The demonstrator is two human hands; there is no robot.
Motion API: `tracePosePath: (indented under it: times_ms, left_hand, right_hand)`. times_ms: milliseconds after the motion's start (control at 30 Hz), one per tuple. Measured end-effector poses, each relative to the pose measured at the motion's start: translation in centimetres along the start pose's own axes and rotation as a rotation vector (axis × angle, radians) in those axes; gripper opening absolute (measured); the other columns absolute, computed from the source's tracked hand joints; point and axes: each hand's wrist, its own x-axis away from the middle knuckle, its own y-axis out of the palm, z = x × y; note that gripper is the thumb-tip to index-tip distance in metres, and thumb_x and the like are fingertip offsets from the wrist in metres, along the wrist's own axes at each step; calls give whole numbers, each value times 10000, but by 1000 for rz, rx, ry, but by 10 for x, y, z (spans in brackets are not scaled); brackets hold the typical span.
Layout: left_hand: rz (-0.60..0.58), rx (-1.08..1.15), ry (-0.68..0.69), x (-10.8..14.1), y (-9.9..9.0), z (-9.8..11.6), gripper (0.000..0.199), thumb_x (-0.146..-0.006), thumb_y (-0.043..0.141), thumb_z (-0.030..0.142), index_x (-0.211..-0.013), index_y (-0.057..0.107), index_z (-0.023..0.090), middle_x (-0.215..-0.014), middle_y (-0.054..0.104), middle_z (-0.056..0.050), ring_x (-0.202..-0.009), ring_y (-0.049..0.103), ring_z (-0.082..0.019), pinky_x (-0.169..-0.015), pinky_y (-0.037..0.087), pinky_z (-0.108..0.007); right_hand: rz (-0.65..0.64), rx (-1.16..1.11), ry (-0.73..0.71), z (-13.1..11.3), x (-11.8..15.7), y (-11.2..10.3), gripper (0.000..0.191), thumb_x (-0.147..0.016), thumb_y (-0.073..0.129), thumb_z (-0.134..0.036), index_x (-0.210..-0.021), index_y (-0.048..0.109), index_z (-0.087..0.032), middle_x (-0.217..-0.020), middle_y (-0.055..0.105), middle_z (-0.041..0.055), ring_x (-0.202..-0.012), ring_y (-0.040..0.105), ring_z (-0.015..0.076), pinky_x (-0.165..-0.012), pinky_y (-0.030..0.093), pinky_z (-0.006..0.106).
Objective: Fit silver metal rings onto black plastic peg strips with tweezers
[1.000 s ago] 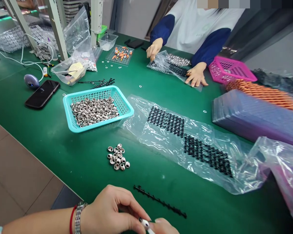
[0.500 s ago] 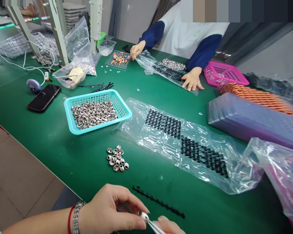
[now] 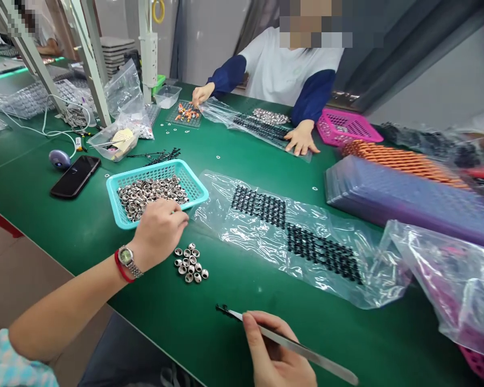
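My left hand [image 3: 161, 231], with a watch and a red band at the wrist, is over the front right edge of a turquoise basket [image 3: 196, 202] full of small silvery-white hollow beads [image 3: 143, 196]. Its fingers are curled together, and whatever they may hold is hidden. Below it, a loose cluster of the same beads [image 3: 191, 263] lies on the table. My right hand [image 3: 280, 352] is closed around metal tweezers [image 3: 306, 352]. Their tips reach the end of a thin black knobbed strip [image 3: 226, 310]; the rest of the strip is hidden behind the hand.
Rows of black strips [image 3: 258, 206] lie on a clear plastic sheet [image 3: 258, 244]. Stacked clear trays [image 3: 407, 199] stand right, under orange strips. A phone [image 3: 76, 176] lies left. Across the table, a co-worker's hands [image 3: 302, 138] rest on another plastic bag.
My left hand has moved from beside my right hand up to the basket. The bead that was at the tweezer tips is gone from there; the tweezers now point at the black strip.
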Motion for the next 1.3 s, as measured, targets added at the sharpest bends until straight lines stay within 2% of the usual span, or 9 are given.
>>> tracePosePath:
  times_ms: [167,333,500,600,767,867,1133,1233,1300]
  left_hand:
    - [-281,34,151,1,12,14,112,-978,698,127,-937,800,147,-966,756,-80,-882,714,-230,-794,548,-327]
    - [-373,42,134,-2,17,14,139,-980,649,91,-948,781,120,-985,738,-114,-903,724,-251,-775,565,-325]
    - [-361,89,86,-6,13,15,186,-920,630,32,-1010,783,87,-983,740,-135,-888,739,-279,-767,582,-353]
    - [-326,157,99,5,9,25,221,-956,614,81,-1099,782,93,-1077,734,-144,-894,745,-254,-786,589,-342]
    - [-363,318,300,49,17,54,174,-919,690,92,-1038,790,170,-1061,779,-50,-912,757,-174,-827,584,-243]
    - [-376,349,390,70,30,64,146,-907,692,67,-982,766,169,-1043,803,-44,-891,747,-191,-803,586,-267]
    - [-335,256,487,83,47,62,225,-916,566,-27,-972,723,124,-988,793,-103,-821,705,-241,-741,587,-348]
    - [-286,404,442,86,46,60,252,-915,555,-15,-1007,742,127,-1057,807,-121,-885,726,-245,-811,607,-360]
    - [-237,645,284,90,43,60,249,-916,585,32,-1044,766,145,-1101,815,-123,-956,741,-242,-886,606,-355]
  right_hand:
    - [32,7,35,-2,2,10,430,-923,706,-629,-809,746,-217,-672,744,37,-506,694,193,-413,518,235]
    - [36,-17,78,-3,1,13,454,-912,708,-652,-836,751,-206,-668,738,40,-488,665,178,-410,497,236]
    - [62,-26,180,-11,4,18,527,-886,675,-735,-822,735,-216,-649,710,34,-506,623,175,-446,475,257]
    - [80,-16,278,-16,5,21,576,-874,634,-797,-839,723,-229,-658,690,29,-550,607,181,-510,478,277]
    - [55,-33,250,-17,0,22,651,-790,642,-863,-797,728,-218,-734,746,81,-601,683,213,-530,536,294]
    - [85,-46,224,-18,-2,21,635,-787,658,-850,-775,733,-220,-737,753,83,-602,692,212,-548,558,294]
    - [16,-122,264,-14,-3,19,565,-787,741,-767,-834,782,-206,-806,784,96,-682,733,227,-606,593,297]
    - [111,-200,278,-12,-3,20,546,-770,784,-743,-830,780,-201,-811,783,85,-699,739,219,-625,595,291]
    - [192,-265,247,-10,-1,21,503,-772,818,-699,-823,777,-201,-804,780,70,-695,737,202,-629,588,274]
